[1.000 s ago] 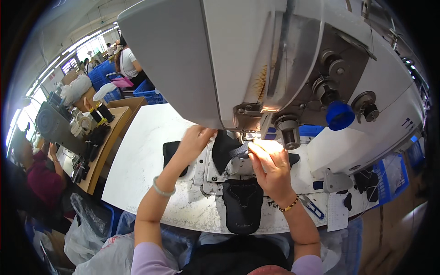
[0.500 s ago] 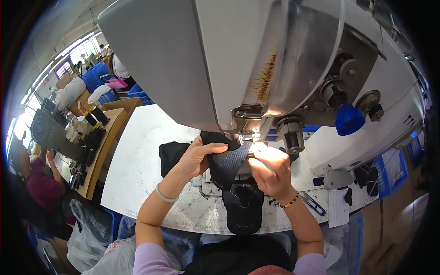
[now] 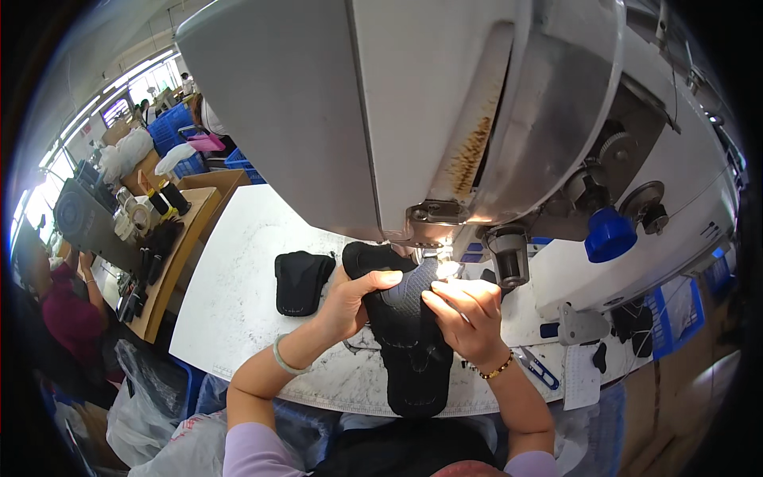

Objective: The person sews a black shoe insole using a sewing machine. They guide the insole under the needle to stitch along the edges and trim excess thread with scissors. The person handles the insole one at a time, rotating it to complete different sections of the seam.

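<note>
My left hand (image 3: 346,306) is clamped on the black fabric piece (image 3: 389,322), thumb flat on top, while my right hand (image 3: 470,319) pinches its 3 o'clock edge. The piece is held tilted over the white table (image 3: 230,310), just below the sewing machine head (image 3: 310,119) — soft and curved, with a grey mesh panel (image 3: 411,288) slanting across it. Its lower end overlaps a second black piece (image 3: 417,385) at 6 o'clock; a third black piece (image 3: 302,285) lies apart at 9. The machine head fills 12 o'clock, and glare there blurs the needle area. Blue-handled snips (image 3: 544,374) rest at 4 o'clock, beside a white sheet (image 3: 582,378).
</note>
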A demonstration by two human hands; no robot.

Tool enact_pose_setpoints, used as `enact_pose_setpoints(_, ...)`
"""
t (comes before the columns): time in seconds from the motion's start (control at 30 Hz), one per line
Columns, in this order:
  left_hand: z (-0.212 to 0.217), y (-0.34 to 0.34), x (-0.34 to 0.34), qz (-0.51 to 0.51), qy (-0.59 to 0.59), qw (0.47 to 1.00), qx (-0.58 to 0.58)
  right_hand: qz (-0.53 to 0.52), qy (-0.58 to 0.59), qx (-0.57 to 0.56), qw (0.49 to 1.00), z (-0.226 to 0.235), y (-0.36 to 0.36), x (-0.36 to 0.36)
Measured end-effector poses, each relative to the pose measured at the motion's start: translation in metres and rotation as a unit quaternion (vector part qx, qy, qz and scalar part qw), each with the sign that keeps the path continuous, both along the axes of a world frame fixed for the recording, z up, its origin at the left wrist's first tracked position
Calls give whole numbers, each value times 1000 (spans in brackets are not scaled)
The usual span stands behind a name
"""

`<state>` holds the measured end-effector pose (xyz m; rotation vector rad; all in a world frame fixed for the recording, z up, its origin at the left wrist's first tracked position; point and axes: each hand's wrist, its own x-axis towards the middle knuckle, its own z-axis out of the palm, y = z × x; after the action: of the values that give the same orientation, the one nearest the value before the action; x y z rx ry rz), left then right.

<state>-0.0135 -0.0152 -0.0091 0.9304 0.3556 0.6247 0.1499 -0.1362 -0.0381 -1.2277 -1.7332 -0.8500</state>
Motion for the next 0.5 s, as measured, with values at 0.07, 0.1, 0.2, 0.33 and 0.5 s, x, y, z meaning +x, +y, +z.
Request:
enact_pose_setpoints(0.07,-2,-3,2,3,-17,1000,-13,0,2,2,1000,0,1,3)
enact_pose_setpoints(0.1,-3,-6,3,16,-20,1000,1,-2,6,1,1000,0,0,3)
enact_pose_setpoints(0.2,-4,-18,9,56,-19,997,52,36,15,-44,998,0,-3,16)
enact_pose_setpoints(0.33,-11,-34,14,107,16,980,166,102,119,-90,984,-5,2,35)
enact_pose_setpoints(0.5,-2,-47,22,164,62,944,279,160,250,-147,944,-1,4,45)
